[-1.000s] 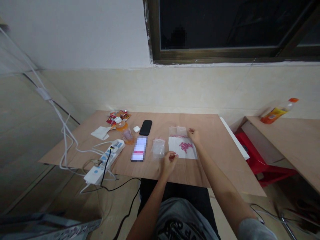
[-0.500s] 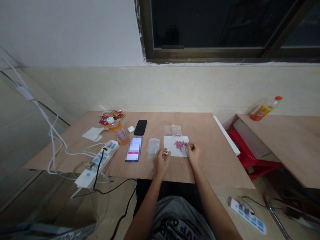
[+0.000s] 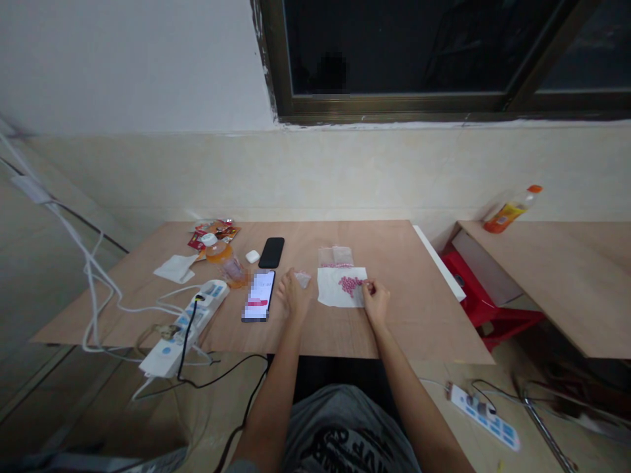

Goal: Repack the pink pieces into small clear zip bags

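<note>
- Right hand (image 3: 375, 303): fingertips together at the right end of the pink beads (image 3: 351, 285), which lie on white paper (image 3: 340, 295) mid-frame.
- Left hand (image 3: 293, 295): beside the paper, against a small clear plastic bag (image 3: 303, 280); grip unclear.

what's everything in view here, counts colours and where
plywood table: 1, tan, centre
pink pills: many, pink, piled on paper
paper sheet: 1, white, under pills
plastic bag: 1, clear, beyond paper
small plastic bag: 1, clear, by left hand
black phone: 1, black, far side of table
lit phone: 1, white, left of left hand
earbud case: 1, white, by black phone
plastic bottle: 1, orange-tinted, by wrappers
snack wrappers: several, red, far left
tissue: 1, white, table's left
power strips: 2, white, table edge and floor
drink bottle: 1, orange, on side shelf
stool: 1, red, under shelf
left hand: 1, on table beside small plastic bag
right hand: 1, fingertips at paper by pills
</note>
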`<state>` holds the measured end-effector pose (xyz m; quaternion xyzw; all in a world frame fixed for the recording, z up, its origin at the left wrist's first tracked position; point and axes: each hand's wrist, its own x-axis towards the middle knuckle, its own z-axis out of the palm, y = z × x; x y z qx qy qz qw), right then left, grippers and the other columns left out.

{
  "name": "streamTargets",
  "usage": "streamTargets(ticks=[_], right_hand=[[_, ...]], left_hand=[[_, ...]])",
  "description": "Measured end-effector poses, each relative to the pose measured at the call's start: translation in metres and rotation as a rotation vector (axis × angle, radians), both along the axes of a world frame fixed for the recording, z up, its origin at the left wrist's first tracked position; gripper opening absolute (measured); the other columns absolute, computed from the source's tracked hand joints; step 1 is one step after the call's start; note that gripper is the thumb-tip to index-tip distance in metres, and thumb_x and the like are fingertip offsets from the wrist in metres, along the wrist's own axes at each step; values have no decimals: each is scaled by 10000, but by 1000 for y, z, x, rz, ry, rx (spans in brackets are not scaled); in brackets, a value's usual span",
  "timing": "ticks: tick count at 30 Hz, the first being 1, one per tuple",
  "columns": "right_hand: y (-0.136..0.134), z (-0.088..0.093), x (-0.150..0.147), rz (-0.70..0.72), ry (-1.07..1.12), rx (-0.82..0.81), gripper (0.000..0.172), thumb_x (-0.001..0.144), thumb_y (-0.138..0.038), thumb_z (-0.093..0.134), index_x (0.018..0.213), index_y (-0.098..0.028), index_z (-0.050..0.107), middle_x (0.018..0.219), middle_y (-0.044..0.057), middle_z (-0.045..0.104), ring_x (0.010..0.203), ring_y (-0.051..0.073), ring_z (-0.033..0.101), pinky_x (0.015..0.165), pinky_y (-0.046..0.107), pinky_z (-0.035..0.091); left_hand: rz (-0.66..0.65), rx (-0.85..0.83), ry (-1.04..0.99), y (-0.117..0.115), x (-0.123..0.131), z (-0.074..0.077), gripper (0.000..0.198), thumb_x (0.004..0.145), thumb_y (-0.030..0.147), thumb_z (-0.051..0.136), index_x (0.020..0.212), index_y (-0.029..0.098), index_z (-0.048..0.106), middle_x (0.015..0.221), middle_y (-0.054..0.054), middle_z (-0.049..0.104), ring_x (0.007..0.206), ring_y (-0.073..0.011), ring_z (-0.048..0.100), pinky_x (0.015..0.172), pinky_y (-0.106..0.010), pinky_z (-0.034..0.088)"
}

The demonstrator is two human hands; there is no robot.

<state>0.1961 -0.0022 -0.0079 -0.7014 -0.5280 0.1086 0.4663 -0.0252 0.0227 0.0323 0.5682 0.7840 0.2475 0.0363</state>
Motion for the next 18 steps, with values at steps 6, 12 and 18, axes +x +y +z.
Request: streamTargets(ticks=[6,12,18], right_hand=[[0,0,0,3,6,10,317,833,-381,459,851,-166,691,639,28,619,619,166,545,622,259,380],[1,-2,0,-6,2,10,326,832,-390,453,840,-164,688,645,32,618,634,172,549,637,265,386],[1,-2,0,-1,-11,15,336,840,-392,443,830,-161,687,651,41,625,626,171,546,620,262,376]], left_hand=[[28,13,22,3,1,-6,662,789,481,542,1351,175,373,1278,-173,524,1167,-353,453,939,-459,324],[-27,4,18,-1,-3,-1,674,791,457,550,1369,167,360,1282,-185,526,1184,-363,444,958,-476,306],[-141,74,-19,-10,2,7,661,781,429,591,1360,195,373,1289,-148,532,1209,-335,430,1004,-467,288]])
